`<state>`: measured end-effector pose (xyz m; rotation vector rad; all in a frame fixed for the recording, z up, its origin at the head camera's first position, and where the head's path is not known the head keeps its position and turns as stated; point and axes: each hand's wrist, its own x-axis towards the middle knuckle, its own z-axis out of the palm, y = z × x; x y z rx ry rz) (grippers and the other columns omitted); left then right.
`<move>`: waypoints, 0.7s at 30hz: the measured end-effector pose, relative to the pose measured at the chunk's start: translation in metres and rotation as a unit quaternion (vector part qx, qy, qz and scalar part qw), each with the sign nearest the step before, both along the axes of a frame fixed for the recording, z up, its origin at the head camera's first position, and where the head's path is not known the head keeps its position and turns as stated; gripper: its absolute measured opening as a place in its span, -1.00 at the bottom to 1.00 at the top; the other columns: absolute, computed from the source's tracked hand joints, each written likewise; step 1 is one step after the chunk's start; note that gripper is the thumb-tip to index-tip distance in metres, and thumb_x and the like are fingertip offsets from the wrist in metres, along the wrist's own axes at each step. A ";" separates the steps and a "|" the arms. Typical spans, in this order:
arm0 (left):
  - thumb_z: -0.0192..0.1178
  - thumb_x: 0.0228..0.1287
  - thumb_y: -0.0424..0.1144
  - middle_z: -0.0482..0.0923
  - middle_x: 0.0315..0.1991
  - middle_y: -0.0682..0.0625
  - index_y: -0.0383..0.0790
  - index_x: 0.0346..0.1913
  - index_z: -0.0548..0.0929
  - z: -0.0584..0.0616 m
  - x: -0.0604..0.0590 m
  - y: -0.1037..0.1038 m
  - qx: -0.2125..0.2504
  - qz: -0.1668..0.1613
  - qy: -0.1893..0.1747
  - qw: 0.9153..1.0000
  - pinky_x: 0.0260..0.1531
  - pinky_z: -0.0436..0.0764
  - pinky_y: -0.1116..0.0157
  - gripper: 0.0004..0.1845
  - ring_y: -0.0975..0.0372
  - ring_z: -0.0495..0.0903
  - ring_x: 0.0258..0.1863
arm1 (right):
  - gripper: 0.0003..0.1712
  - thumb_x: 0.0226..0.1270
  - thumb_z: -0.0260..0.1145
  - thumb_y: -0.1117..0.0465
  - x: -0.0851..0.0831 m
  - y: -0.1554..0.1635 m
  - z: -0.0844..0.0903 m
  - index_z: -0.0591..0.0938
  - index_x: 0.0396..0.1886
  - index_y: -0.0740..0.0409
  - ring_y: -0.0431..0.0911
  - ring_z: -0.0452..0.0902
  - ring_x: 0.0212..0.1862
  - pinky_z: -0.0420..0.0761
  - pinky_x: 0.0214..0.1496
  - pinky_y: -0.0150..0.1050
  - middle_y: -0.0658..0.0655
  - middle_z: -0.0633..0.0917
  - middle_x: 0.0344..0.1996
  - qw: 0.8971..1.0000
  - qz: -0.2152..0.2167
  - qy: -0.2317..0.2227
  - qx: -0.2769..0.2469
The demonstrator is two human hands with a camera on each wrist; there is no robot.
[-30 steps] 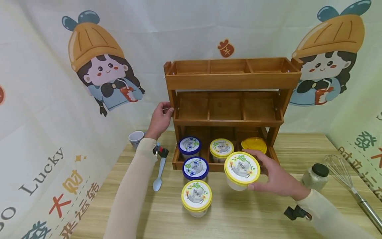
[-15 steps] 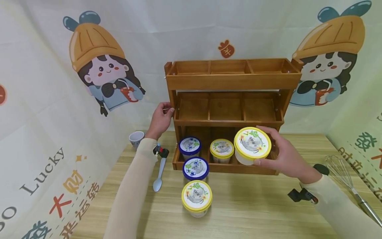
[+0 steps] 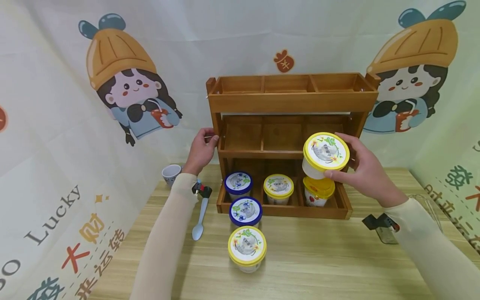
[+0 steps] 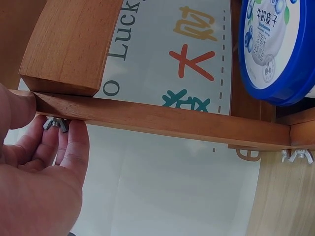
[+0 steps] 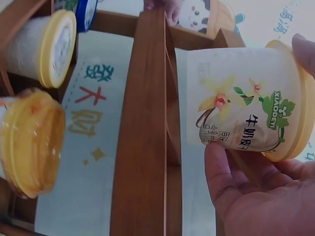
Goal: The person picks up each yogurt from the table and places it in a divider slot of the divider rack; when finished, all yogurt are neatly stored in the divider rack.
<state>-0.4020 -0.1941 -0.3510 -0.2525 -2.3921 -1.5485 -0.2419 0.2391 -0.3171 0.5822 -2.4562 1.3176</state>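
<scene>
Printed cloth [image 3: 240,37] backs the desk [image 3: 307,258]. The left hand [image 3: 201,152] pinches the wooden rack [image 3: 292,102]; the right hand [image 3: 365,171] grips a yellow-lidded tub [image 3: 325,153] before its middle tier [image 3: 270,154]. A sleeve [image 3: 423,241] part-hides the whisk [image 3: 429,208].

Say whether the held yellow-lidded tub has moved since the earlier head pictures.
Yes: the held tub has gone up and rightward against the wooden rack, from before its lowest shelf to before its middle shelf's right end.
</scene>
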 end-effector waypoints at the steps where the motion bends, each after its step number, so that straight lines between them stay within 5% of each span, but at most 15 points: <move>1: 0.07 0.68 -0.17 0.48 0.36 -0.24 -0.29 0.42 0.41 0.000 0.000 0.000 0.001 0.000 0.000 1.000 0.38 0.56 -0.05 -0.57 -0.08 0.49 0.38 | 0.08 0.26 0.61 0.22 -0.002 0.000 0.002 0.20 0.67 0.03 -0.29 0.49 0.15 0.50 0.12 -0.68 0.13 0.48 0.38 1.000 -0.007 -0.003 0.000; 12: 0.07 0.68 -0.15 0.48 0.36 -0.21 -0.26 0.42 0.41 0.001 0.000 0.000 -0.002 0.002 -0.009 1.000 0.38 0.56 -0.04 -0.57 -0.05 0.49 0.38 | 0.11 0.28 0.60 0.08 -0.030 0.010 0.013 0.17 0.69 0.02 -0.14 0.44 0.09 0.56 -0.09 -0.66 0.18 0.48 0.40 0.998 -0.067 -0.008 0.002; 21: 0.07 0.68 -0.17 0.48 0.35 -0.22 -0.28 0.41 0.42 0.001 0.000 0.000 0.003 0.001 -0.008 1.000 0.37 0.56 -0.04 -0.59 -0.06 0.50 0.37 | 0.07 0.32 0.56 -0.03 -0.053 0.019 0.018 0.19 0.66 0.13 -0.10 0.39 0.18 0.46 -0.07 -0.72 0.22 0.45 0.40 0.995 -0.097 -0.016 -0.011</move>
